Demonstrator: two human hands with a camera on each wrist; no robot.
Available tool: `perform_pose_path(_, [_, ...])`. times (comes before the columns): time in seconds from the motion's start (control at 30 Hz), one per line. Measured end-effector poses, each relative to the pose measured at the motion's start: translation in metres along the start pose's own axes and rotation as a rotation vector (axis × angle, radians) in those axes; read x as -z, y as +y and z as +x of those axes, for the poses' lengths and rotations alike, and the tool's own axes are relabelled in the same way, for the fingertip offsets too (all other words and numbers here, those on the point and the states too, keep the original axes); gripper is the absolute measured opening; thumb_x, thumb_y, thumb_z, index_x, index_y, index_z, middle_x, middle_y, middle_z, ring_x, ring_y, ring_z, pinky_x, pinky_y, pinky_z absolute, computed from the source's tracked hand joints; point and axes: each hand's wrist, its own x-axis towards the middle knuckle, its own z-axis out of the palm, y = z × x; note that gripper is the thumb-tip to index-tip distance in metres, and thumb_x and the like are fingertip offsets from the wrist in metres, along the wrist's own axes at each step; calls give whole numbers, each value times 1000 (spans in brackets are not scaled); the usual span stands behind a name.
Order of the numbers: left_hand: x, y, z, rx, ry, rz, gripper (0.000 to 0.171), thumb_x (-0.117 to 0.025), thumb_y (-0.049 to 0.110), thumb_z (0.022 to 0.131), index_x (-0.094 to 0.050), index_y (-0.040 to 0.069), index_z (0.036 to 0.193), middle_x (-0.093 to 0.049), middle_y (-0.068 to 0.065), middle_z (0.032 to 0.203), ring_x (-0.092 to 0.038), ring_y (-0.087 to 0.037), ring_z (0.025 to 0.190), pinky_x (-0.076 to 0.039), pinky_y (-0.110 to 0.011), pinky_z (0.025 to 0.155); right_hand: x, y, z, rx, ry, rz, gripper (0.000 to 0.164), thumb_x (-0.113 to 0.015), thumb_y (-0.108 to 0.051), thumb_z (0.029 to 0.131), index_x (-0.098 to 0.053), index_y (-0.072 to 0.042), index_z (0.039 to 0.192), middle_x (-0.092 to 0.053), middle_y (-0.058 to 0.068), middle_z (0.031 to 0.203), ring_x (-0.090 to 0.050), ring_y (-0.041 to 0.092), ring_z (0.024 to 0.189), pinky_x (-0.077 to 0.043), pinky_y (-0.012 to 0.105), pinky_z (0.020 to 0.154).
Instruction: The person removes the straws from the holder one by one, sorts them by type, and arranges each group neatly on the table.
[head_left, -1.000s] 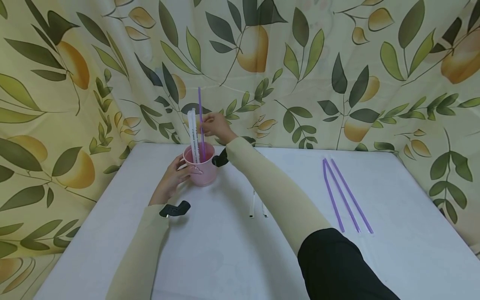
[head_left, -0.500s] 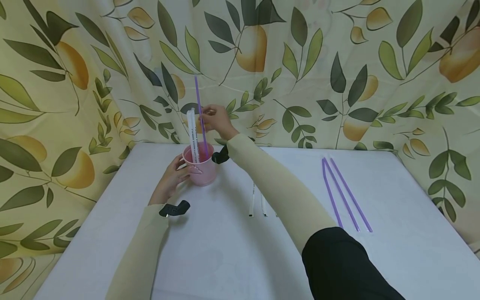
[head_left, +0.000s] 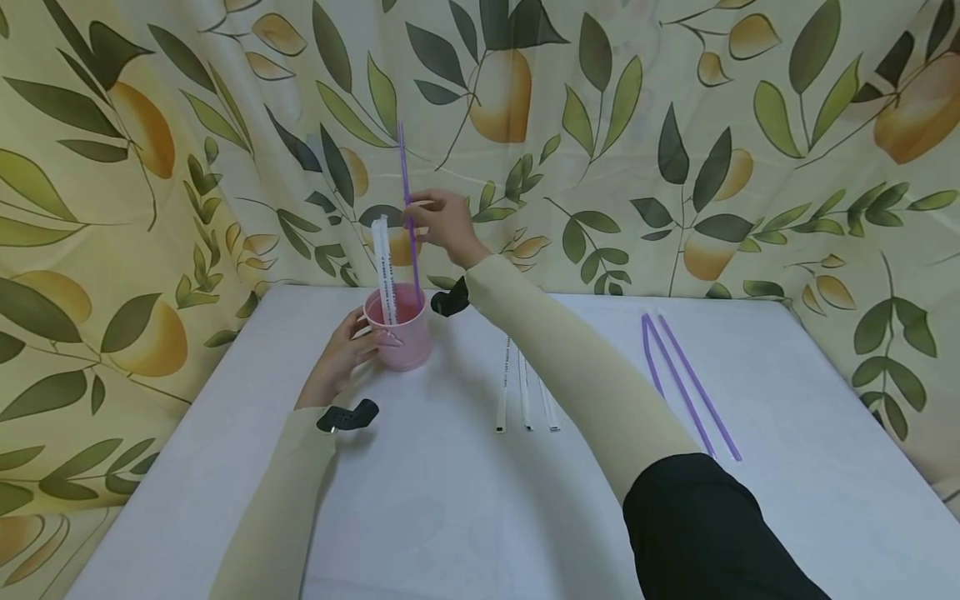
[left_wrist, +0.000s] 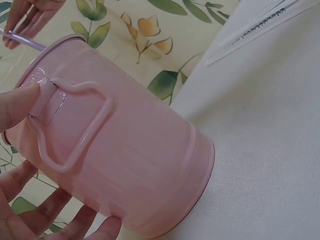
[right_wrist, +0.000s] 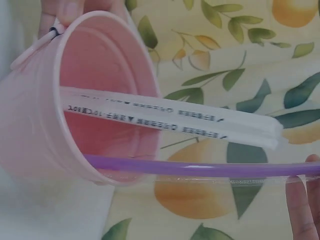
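Note:
A pink metal bucket (head_left: 401,340) stands upright at the back left of the table. My left hand (head_left: 345,360) grips its side; in the left wrist view the thumb rests near the rim by the wire handle (left_wrist: 90,137), and the fingers lie along the wall. Above the bucket, my right hand (head_left: 444,225) pinches a purple straw (head_left: 406,167) in clear wrapping. Its lower end is still inside the bucket, as the right wrist view shows. White wrapped straws (right_wrist: 175,117) with printed text lean in the bucket beside the purple one.
Three white wrapped straws (head_left: 503,392) lie on the white table (head_left: 420,500) right of the bucket, partly under my right forearm. Further right lie three purple straws (head_left: 697,383). A leaf-and-fruit patterned curtain (head_left: 600,208) hangs right behind the table.
My right hand has risen and shifted slightly right, drawing the purple straw upward in the bucket. My left hand and the bucket have stayed in place.

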Motion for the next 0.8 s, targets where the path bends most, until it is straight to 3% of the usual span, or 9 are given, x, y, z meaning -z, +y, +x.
perform_pose_path(0.2, [1, 0, 0, 2, -6, -4, 70, -53, 7, 93, -14, 14, 151, -16, -18, 156, -26, -35, 141, -30, -50, 114, 9, -14, 0, 29, 20, 38, 32, -61, -9, 90, -59, 4, 119, -65, 24, 112, -68, 31, 94, -56, 47, 86])
perform_pose_path(0.8, [-1, 0, 1, 8, -9, 11, 71, -54, 9, 94, -14, 16, 151, -16, -17, 156, -26, -34, 141, -31, -50, 114, 29, -38, -10, 55, 19, -41, 33, -62, -14, 90, -59, 0, 120, -66, 18, 112, -68, 26, 97, -59, 36, 81])
